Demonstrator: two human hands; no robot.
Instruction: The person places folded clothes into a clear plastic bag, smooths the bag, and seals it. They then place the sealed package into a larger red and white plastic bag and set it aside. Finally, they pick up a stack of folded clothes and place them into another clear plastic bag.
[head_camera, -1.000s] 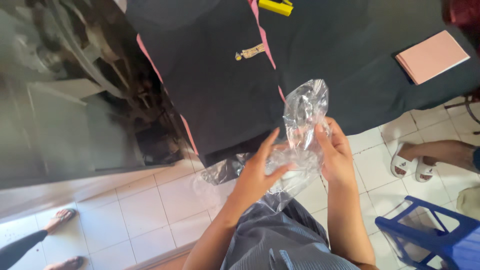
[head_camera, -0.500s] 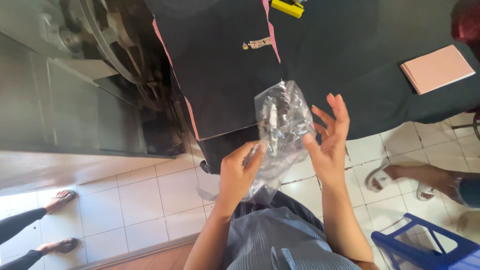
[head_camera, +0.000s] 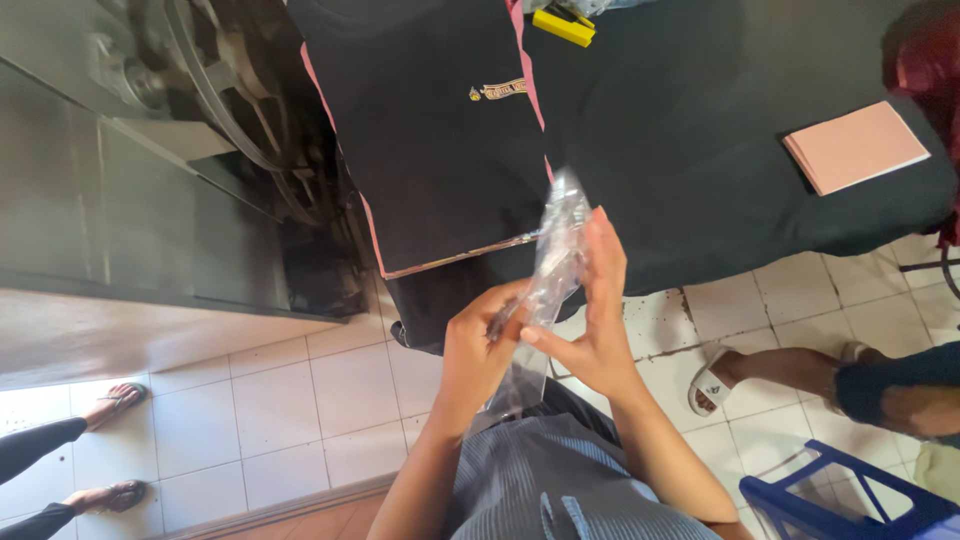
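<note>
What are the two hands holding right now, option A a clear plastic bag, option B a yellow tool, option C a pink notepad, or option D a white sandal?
A: the left hand and the right hand both grip the crumpled clear plastic bag between them, above the black shirt lying flat on the dark table.

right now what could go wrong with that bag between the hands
1. The clear bag is thin and crumpled, pinched between the left hand and right hand; it might tear or slip.
2. It is held over the edge of the table, above the tiled floor; if dropped, it would likely land there, not on the black shirt.
</note>
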